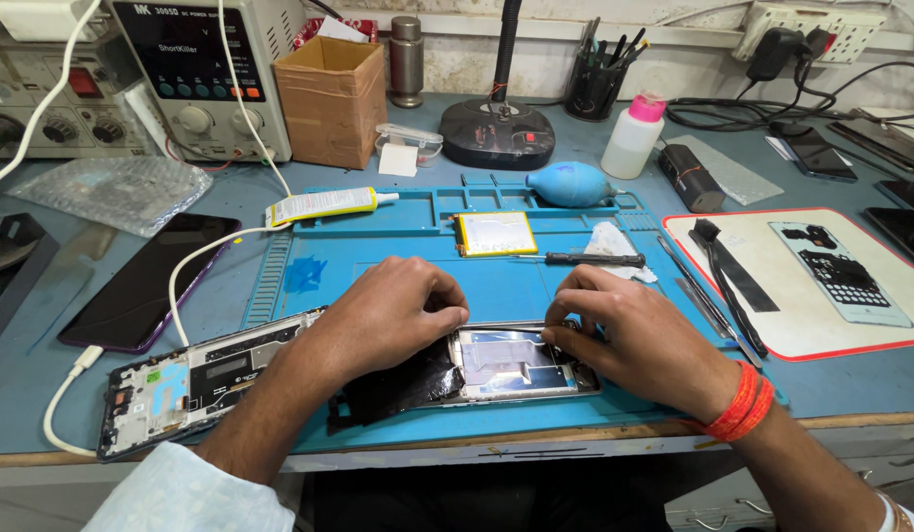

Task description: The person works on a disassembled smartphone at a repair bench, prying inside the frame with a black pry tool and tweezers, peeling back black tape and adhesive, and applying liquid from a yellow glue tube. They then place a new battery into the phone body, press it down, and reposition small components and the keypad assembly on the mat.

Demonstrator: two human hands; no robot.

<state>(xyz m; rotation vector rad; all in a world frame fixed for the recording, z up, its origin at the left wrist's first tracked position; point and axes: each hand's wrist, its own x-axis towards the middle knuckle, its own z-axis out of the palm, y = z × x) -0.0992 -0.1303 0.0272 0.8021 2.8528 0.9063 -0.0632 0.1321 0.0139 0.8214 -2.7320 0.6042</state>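
Both hands point(393, 320) on opened phone point(506, 365), blue repair mat point(378, 256), cluttered workbench point(43, 394)

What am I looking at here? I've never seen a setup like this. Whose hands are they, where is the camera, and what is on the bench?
One picture, from a camera worn on the person's head, looking down. The left hand and right hand both press on an opened phone frame lying on a blue work mat. A second opened phone lies to the left with a white cable plugged in. Further back are a glue tube, a flat battery, a screwdriver, a blue air blower and a bench power supply.
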